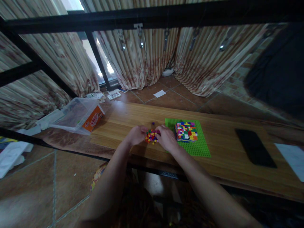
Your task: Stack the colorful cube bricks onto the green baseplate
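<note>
Both my hands meet over a small cluster of multicoloured building bricks [151,136] on the wooden table [220,142]. My left hand [136,134] grips the cluster from the left with curled fingers. My right hand [166,137] closes on it from the right. Just to the right lies a green baseplate [197,147] carrying a block of stacked multicoloured bricks [186,130]. A single small dark brick [153,123] sits on the table just beyond my hands.
A clear plastic box with an orange label [79,115] stands at the table's left end. A black flat slab [255,147] and a white sheet [293,158] lie at the right. Black metal bars [152,17] cross overhead; curtains hang behind.
</note>
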`<state>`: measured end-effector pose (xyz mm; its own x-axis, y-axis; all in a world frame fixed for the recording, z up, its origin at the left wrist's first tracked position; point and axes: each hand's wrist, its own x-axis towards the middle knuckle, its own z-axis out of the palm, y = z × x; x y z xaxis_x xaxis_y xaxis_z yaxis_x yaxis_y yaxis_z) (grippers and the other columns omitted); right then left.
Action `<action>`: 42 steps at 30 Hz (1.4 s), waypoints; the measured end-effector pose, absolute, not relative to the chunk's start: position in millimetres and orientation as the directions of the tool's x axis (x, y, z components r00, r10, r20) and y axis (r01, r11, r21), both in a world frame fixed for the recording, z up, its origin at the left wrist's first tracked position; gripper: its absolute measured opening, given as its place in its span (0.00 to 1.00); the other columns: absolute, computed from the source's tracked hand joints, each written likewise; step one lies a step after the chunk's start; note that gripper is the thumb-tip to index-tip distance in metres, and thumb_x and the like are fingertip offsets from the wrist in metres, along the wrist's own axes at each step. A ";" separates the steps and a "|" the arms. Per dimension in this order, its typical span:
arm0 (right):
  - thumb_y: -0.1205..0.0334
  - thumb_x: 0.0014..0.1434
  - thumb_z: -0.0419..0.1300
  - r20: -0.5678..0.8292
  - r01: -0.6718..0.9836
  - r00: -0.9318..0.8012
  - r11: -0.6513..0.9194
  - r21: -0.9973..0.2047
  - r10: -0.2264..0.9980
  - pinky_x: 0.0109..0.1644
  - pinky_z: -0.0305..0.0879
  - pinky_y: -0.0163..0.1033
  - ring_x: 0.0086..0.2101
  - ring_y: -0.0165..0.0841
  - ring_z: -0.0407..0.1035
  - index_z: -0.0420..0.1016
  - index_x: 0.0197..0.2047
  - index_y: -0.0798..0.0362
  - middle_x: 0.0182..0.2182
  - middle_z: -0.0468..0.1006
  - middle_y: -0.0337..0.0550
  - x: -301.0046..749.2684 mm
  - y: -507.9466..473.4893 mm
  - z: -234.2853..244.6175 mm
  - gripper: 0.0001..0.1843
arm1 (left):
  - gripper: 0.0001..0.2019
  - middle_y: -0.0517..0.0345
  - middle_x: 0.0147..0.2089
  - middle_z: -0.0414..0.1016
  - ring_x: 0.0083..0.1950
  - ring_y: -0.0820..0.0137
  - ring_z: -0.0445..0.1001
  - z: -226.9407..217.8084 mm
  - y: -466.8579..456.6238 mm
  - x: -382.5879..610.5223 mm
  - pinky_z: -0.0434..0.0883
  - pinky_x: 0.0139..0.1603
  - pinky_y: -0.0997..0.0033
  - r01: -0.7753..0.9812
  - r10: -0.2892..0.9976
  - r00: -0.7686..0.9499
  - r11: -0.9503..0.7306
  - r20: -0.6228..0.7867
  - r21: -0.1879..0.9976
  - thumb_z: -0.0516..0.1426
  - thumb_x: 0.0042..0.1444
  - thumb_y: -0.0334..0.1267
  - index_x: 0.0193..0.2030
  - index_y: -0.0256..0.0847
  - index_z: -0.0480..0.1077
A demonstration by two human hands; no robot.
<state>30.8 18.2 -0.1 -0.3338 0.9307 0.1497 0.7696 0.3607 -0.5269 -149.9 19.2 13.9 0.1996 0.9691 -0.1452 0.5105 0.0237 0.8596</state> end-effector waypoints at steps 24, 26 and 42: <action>0.56 0.48 0.64 -0.070 -0.007 -0.045 -0.070 -0.998 0.997 0.31 0.66 0.37 0.24 0.30 0.66 0.77 0.30 0.52 0.24 0.76 0.38 34.5 5.9 4.8 0.09 | 0.11 0.61 0.23 0.72 0.24 0.78 0.68 39.5 12.4 -136.2 0.67 0.27 0.77 0.112 0.954 0.213 0.189 -0.209 0.976 0.63 0.47 0.42 0.30 0.35 0.71; 0.63 0.51 0.61 0.063 0.340 -0.049 0.076 -0.937 0.997 0.37 0.67 0.39 0.29 0.32 0.70 0.77 0.29 0.51 0.27 0.78 0.39 38.1 6.6 0.7 0.03 | 0.08 0.63 0.22 0.70 0.23 0.78 0.67 38.0 15.7 -142.2 0.65 0.26 0.78 0.150 0.969 0.117 0.198 -0.216 0.969 0.62 0.46 0.38 0.29 0.35 0.70; 0.60 0.60 0.59 0.062 0.822 -0.300 0.291 -0.491 0.952 0.43 0.63 0.39 0.39 0.37 0.70 0.80 0.36 0.50 0.36 0.75 0.47 20.8 26.2 5.5 0.08 | 0.08 0.63 0.20 0.69 0.24 0.75 0.64 22.0 18.0 -150.5 0.59 0.25 0.78 0.579 0.966 0.212 -0.001 -0.150 0.815 0.53 0.47 0.35 0.27 0.37 0.74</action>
<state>20.8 26.2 5.5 -0.2998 0.9520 0.0620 0.8215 0.2906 -0.4905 -150.5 18.0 22.0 0.2121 0.9657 -0.1497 0.5793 -0.0009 0.8151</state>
